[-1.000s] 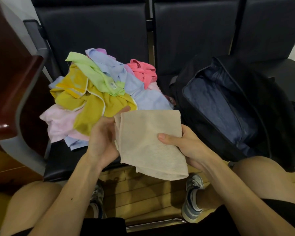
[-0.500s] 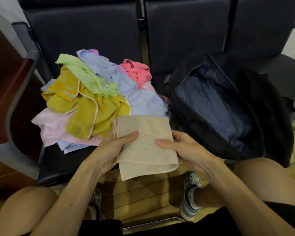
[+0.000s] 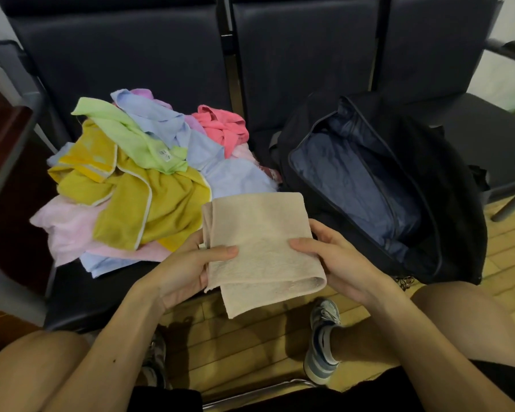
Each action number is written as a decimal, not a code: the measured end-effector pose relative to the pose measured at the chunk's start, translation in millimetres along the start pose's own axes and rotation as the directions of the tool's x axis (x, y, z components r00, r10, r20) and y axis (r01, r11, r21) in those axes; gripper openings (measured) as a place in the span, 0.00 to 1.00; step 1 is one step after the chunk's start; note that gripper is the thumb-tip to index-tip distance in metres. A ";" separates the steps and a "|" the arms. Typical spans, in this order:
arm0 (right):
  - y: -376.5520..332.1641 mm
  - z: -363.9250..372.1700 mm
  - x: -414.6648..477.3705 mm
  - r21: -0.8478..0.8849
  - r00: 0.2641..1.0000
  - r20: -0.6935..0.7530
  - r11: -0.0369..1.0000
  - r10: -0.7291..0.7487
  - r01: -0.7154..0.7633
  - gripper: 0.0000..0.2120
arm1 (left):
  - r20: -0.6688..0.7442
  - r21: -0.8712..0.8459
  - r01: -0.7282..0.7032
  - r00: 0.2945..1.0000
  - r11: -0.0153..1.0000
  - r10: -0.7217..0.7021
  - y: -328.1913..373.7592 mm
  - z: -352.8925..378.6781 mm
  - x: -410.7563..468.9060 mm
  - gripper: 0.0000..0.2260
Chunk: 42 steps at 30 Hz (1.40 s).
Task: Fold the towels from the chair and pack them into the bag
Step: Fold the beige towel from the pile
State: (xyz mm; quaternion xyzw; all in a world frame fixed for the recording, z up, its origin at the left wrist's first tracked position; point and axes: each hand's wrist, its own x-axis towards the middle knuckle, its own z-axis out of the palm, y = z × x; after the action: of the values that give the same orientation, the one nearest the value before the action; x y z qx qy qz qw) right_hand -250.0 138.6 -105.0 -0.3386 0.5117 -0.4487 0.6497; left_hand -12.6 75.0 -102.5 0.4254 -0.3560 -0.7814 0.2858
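Note:
A folded beige towel (image 3: 259, 242) hangs between my hands in front of the chair. My left hand (image 3: 188, 269) grips its left edge, thumb on top. My right hand (image 3: 336, 260) grips its right edge, thumb lying across the cloth. Behind it, a heap of unfolded towels (image 3: 143, 179) in yellow, green, blue, pink and lilac lies on the left seat of the dark chair (image 3: 107, 292). The black bag (image 3: 446, 203) stands unzipped on the middle seat to the right, its blue lining (image 3: 354, 185) showing and nothing visible inside.
A brown wooden surface with a grey metal armrest (image 3: 3, 162) borders the left. My bare knees and sneakers (image 3: 321, 340) are below, over a wooden floor. A third seat (image 3: 488, 129) lies at the far right.
The beige towel has been folded smaller and lowered; my left thumb has come round onto its top face. The view has shifted slightly.

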 end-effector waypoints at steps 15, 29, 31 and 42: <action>-2.7 -5.6 -4.2 0.299 0.997 0.083 0.954 0.007 -0.032 0.15 | 0.142 0.072 -0.189 0.974 0.979 0.178 -0.2 8.8 -0.6 0.24; -3.8 3.8 1.5 -0.078 0.982 0.055 0.982 0.179 -0.174 0.15 | 0.202 0.350 -0.264 0.958 0.899 0.203 -6.7 -18.9 -3.3 0.26; 2.3 6.5 2.0 -0.284 0.982 0.064 0.947 0.178 -0.153 0.15 | 0.218 0.361 -0.264 0.956 0.894 0.194 -7.5 -21.1 -3.8 0.23; 4.5 13.5 3.3 -0.316 0.988 0.126 0.948 0.091 -0.047 0.24 | -0.194 -0.082 -0.245 0.955 0.966 0.226 0.5 -13.4 6.9 0.11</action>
State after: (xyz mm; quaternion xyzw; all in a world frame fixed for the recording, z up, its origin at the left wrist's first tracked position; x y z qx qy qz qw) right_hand -235.6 136.9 -106.9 -0.4493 0.5412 -0.3144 0.6374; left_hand -4.2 65.3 -110.4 0.4343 -0.3347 -0.7168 0.4307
